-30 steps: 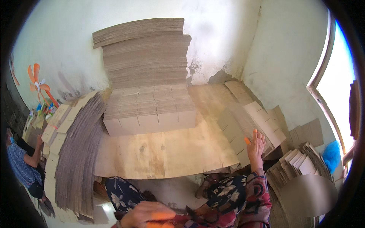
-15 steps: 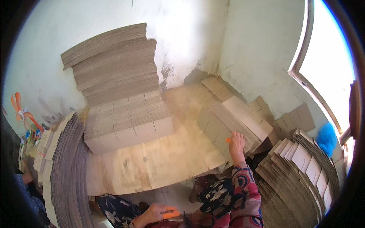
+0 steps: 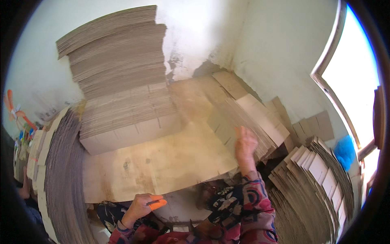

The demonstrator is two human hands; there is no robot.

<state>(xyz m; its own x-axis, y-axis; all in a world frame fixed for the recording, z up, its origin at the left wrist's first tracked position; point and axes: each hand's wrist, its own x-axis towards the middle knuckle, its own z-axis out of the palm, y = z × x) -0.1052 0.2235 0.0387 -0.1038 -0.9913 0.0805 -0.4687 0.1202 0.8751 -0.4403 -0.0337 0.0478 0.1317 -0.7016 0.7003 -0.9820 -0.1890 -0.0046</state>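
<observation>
One slotted cardboard stack (image 3: 245,115) lies on the right of the worktop (image 3: 178,162), the right hand (image 3: 246,144) at its near end, fingers drawn loosely together; handling this stack seems the step in hand. A firm hold there would call for fingertips around an edge. The left hand (image 3: 140,208), near the front edge, curls its fingers, some in orange covers (image 3: 157,204); whether it pinches anything, I cannot tell. Blur obscures whether the right touches cardboard.

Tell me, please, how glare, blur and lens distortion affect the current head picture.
Head view, glare: the window is washed out to white; head view, distortion: its frame bows near the rim; head view, blur: the right hand looks soft, perhaps from motion.
</observation>
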